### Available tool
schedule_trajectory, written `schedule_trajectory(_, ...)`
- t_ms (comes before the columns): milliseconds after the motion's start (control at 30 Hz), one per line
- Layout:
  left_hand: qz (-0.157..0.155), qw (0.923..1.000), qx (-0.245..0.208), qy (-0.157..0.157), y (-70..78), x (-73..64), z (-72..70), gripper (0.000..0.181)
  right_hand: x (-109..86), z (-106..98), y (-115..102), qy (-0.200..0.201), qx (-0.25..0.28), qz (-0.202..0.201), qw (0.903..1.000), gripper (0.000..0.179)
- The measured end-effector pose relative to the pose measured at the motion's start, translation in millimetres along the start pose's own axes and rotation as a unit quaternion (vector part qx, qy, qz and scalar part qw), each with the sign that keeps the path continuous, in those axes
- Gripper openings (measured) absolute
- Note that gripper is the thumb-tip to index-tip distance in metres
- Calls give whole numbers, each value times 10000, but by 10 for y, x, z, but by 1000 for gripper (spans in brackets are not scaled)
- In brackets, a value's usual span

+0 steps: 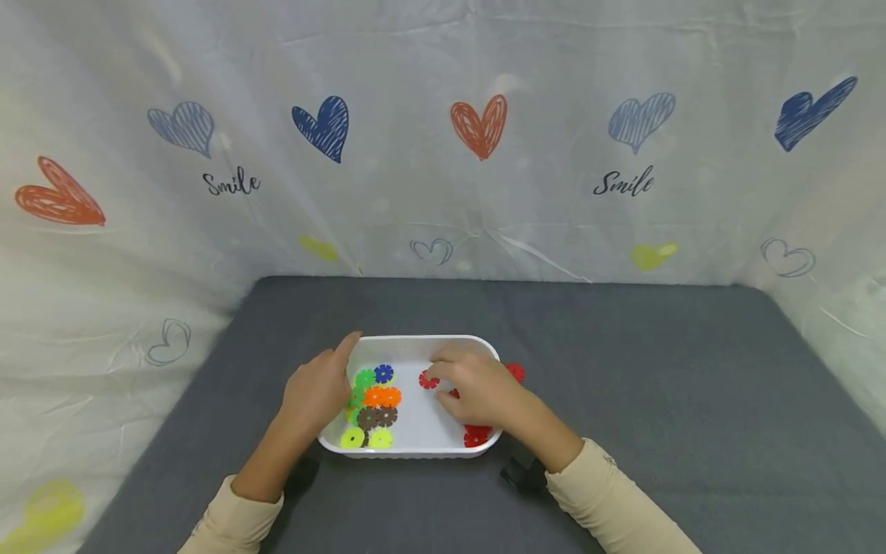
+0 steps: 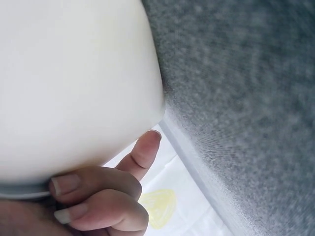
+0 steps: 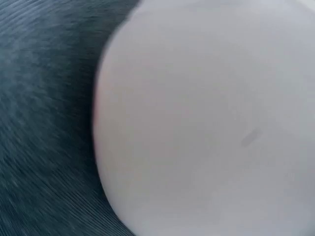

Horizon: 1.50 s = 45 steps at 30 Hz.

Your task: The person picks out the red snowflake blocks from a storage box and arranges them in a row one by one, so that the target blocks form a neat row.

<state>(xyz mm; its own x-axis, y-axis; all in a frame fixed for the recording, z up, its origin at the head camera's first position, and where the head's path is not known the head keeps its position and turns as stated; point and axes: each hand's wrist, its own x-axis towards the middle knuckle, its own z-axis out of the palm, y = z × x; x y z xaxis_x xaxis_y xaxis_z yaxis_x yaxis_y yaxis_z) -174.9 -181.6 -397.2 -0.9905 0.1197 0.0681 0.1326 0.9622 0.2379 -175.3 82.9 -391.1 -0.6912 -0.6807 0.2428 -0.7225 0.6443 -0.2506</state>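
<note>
A white plastic tray (image 1: 429, 440) lies on the dark cloth, with flower-shaped discs in it. My left hand (image 1: 317, 386) grips its left wall; in the left wrist view the fingers (image 2: 106, 184) curl at the rim. Over the tray's right half reaches my right hand (image 1: 477, 385), its fingertips at a red disc (image 1: 427, 381) and its thumb held apart from them. Another bit of red shows between thumb and fingers. The right wrist view holds only the blurred tray wall (image 3: 197, 123), no fingers.
At the tray's left lie green discs (image 1: 364, 378), a blue disc (image 1: 384, 374), orange discs (image 1: 383, 396), brown discs (image 1: 377, 418) and yellow discs (image 1: 380, 438). More red discs (image 1: 476, 436) sit at the right front corner. A red disc (image 1: 515, 372) shows outside the right rim.
</note>
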Motion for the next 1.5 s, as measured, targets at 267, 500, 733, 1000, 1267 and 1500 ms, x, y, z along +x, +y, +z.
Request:
schedule_trajectory(267,-22,10000,16,-32,-7,-25,-1,59,-9,104,-24,-1136,-835,-387,9893,39)
schedule_trajectory(500,143,9998,5,164,-13,-8,3,58,24,96,20,-597,-309,-691,9953,9)
schedule_trajectory(733,168,9997,-24,193,-15,-5,-9,58,19,87,-5,-753,-469,-460,9950,17)
schedule_trajectory(1000,181,9996,-24,229,-18,-15,3,55,17,92,-40,-971,-553,-342,9931,17)
schedule_trajectory(1267,205,9994,-32,270,-24,-9,14,56,18,105,-109,-1098,-121,-359,9932,12)
schedule_trajectory(1500,205,9994,-52,281,-32,-16,9,56,8,94,-144,-1311,210,-494,9899,22)
